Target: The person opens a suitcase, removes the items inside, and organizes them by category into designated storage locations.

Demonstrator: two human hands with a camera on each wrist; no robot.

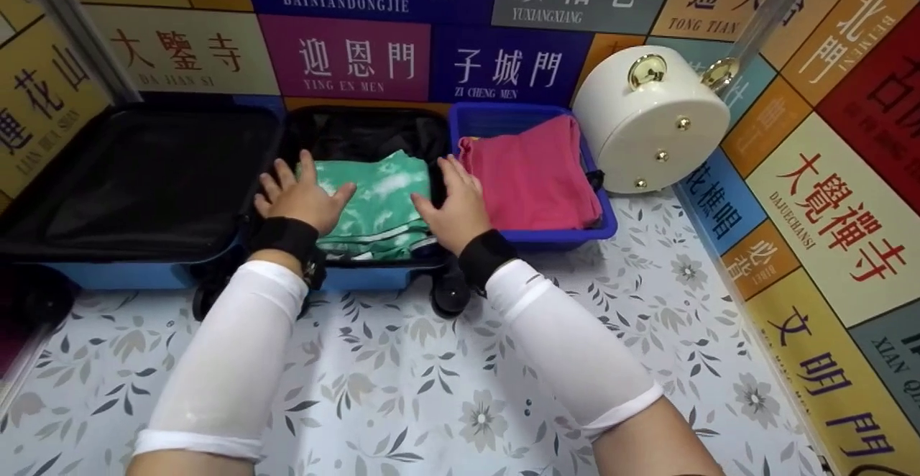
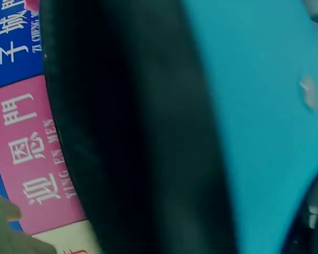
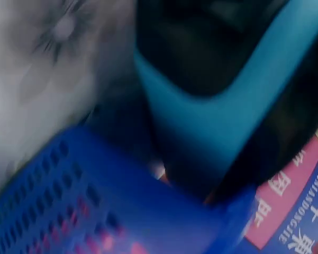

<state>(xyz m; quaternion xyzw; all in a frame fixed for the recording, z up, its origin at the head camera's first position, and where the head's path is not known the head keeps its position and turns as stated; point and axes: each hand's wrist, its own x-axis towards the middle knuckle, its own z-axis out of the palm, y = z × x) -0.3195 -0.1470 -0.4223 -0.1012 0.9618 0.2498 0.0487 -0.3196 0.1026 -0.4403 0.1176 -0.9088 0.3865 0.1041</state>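
Note:
A folded green-and-white tie-dye garment lies in the right half of an open blue suitcase with a black lining. My left hand is at the garment's left edge, fingers spread. At its right edge is my right hand, fingers extended and thumb over the cloth. Whether either palm presses on it I cannot tell. The left wrist view shows mostly the suitcase's black rim and blue shell, with some fingers at the lower left. Blurred in the right wrist view are the suitcase corner and a basket.
The suitcase's other half, covered in black, lies flat at the left. Right of the suitcase, a blue basket holds folded pink cloth. A white round case with gold fittings stands beside it. Lettered panels wall the back.

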